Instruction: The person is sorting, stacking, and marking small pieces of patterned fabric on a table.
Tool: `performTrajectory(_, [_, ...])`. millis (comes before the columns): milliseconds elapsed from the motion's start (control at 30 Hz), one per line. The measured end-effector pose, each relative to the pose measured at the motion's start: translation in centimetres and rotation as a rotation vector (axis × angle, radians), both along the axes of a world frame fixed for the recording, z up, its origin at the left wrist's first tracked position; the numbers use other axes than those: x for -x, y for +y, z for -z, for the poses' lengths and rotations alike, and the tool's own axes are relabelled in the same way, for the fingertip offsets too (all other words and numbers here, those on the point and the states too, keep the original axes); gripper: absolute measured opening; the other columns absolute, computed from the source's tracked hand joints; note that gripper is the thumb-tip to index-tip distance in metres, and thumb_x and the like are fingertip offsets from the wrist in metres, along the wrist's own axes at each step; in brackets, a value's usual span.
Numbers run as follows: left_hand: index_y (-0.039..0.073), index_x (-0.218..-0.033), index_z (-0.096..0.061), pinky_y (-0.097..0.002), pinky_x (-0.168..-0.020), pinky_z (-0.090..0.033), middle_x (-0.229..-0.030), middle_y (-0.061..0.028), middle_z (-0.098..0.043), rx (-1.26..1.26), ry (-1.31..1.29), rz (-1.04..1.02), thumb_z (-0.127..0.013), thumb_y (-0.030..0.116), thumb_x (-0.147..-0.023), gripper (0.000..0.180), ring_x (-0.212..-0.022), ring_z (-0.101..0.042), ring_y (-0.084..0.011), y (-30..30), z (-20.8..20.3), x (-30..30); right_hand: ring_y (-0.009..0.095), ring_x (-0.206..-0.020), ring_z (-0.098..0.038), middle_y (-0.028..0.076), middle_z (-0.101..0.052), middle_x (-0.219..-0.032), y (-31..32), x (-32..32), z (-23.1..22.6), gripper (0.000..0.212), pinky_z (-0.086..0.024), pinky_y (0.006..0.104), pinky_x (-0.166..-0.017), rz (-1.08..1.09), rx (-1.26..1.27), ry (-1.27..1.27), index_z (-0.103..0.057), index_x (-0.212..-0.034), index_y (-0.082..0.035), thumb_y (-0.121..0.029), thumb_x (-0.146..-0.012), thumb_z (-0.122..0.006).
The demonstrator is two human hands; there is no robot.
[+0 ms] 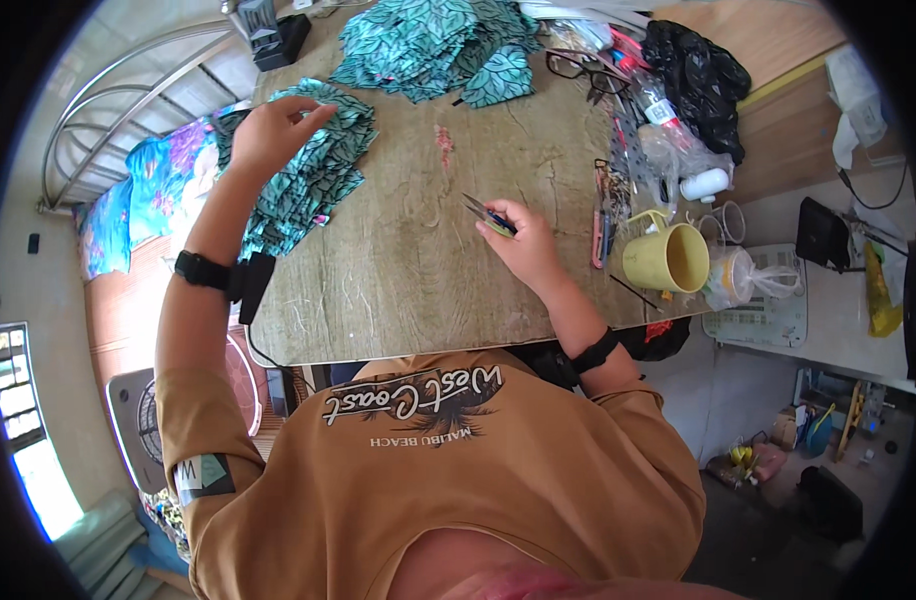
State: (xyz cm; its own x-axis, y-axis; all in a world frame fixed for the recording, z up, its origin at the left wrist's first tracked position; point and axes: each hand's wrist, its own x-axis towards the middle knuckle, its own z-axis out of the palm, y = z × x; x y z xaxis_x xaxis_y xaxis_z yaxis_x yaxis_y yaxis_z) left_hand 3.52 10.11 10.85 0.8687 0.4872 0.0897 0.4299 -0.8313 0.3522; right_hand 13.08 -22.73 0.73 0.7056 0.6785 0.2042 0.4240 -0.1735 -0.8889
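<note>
My left hand [270, 138] is over the left pile of teal leaf-print fabric pieces [313, 185], at its far left side. Its thumb and fingers are apart, and I see nothing between them. My right hand [521, 240] is closed around a small pair of thread snips [499, 222] above the middle of the table. The metal blades point away to the far left. A larger heap of the same fabric pieces [428, 45] lies at the far side, with one piece [500, 78] at its right front.
Red thread scraps [444, 145] lie on the wooden table [398, 260]. Along the right edge are eyeglasses [586, 72], a black plastic bag [693, 75], a white bottle [705, 184], slim tools [600, 215] and a yellow mug [668, 258] on its side. A dark device [275, 38] stands far left.
</note>
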Motion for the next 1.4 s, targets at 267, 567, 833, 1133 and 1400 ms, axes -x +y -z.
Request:
performTrajectory(267, [0.012,-0.106,-0.065,-0.0347,-0.08,-0.049,-0.105,-0.0082,-0.063,0.129,-0.259,0.426,-0.061,0.02,-0.084,0.024,-0.094,-0.061,-0.0268,-7.3,6.9,-10.0,0.009,-0.072,-0.057,0.004,-0.064,-0.079,0.3,0.6,-0.4,0.024,-0.047,0.0245,-0.068,0.013,-0.034,0.083,-0.061,-0.097,0.0,-0.011,-0.078,-0.072])
performTrajectory(567, [0.008,-0.101,-0.061,-0.039,-0.086,-0.045,-0.109,-0.0091,-0.06,0.013,-0.257,0.308,-0.06,0.015,-0.083,0.02,-0.099,-0.055,-0.0308,-9.2,7.9,-14.3,0.018,-0.078,-0.064,0.013,-0.066,-0.087,0.6,1.3,-1.5,0.027,-0.049,0.0292,-0.071,-0.034,0.014,0.171,-0.063,-0.1,0.0,-0.012,-0.077,-0.071])
performTrajectory(833, [0.003,-0.095,-0.053,-0.0246,-0.074,-0.045,-0.094,-0.0012,-0.061,0.504,-0.645,0.45,-0.054,0.007,-0.091,0.006,-0.085,-0.055,-0.0116,-9.6,3.0,-12.0,0.009,-0.073,-0.055,0.003,-0.062,-0.085,0.6,1.3,-1.7,0.026,-0.045,0.0239,-0.066,0.077,-0.189,0.039,-0.061,-0.101,0.001,-0.011,-0.08,-0.07])
performTrajectory(1133, [0.005,-0.097,-0.053,-0.0157,-0.067,-0.041,-0.088,0.0035,-0.057,1.003,-0.592,0.452,-0.055,0.008,-0.092,0.007,-0.077,-0.05,-0.0012,-13.1,-0.3,-6.1,0.006,-0.074,-0.052,-0.001,-0.058,-0.093,1.0,1.9,-2.3,0.029,-0.043,0.0203,-0.064,0.099,-0.376,0.004,-0.055,-0.11,0.001,-0.008,-0.084,-0.066])
performTrajectory(1400, [0.005,-0.101,-0.055,-0.0179,-0.07,-0.044,-0.089,0.0035,-0.057,1.108,-0.451,0.566,-0.06,0.01,-0.09,0.014,-0.08,-0.053,-0.0026,-13.2,0.3,-4.4,0.005,-0.078,-0.052,-0.001,-0.059,-0.092,2.5,0.7,-4.0,0.023,-0.043,0.0194,-0.068,0.225,-0.518,0.233,-0.056,-0.108,0.0,-0.008,-0.087,-0.063])
